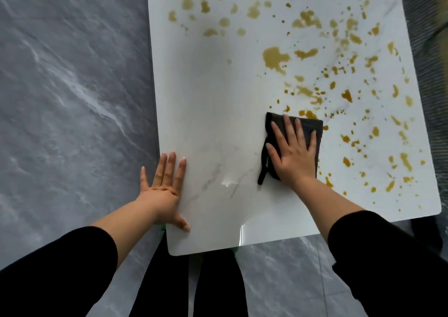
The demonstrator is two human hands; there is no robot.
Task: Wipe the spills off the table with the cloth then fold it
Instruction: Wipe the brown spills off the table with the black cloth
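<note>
Here's the white marble-look table (213,103), filling the middle and right of the frame. Its left edge runs from the top centre down to a rounded corner at the lower middle, and its near edge slants up to another rounded corner at the lower right. The dark cloth (318,128) lies folded on the tabletop, right of centre, well in from every edge. The right hand (294,154) is flat on top of it, fingers straight and spread, pressing down rather than gripping. A dark strap and a sliver of green tag stick out at the cloth's lower left. The left hand (164,190) is relaxed and flat too. It sits right on the left edge of the table, with the thumb and index finger on the white top and the other fingers hanging over the grey floor (72,98). Between the two hands and up the left side of the table there is bare white surface. The yellow-brown spills (275,58) crowd the top and the whole right side, big blots and fine spatter alike, reaching almost to the right edge. A few splotches touch the cloth's far edge and its right side. Beyond the table's right edge lies a dark ribbed surface (436,50); I cannot tell what it is. Black sleeves (60,268) and dark legs (218,287) fill the bottom of the frame, just under the near edge.
</note>
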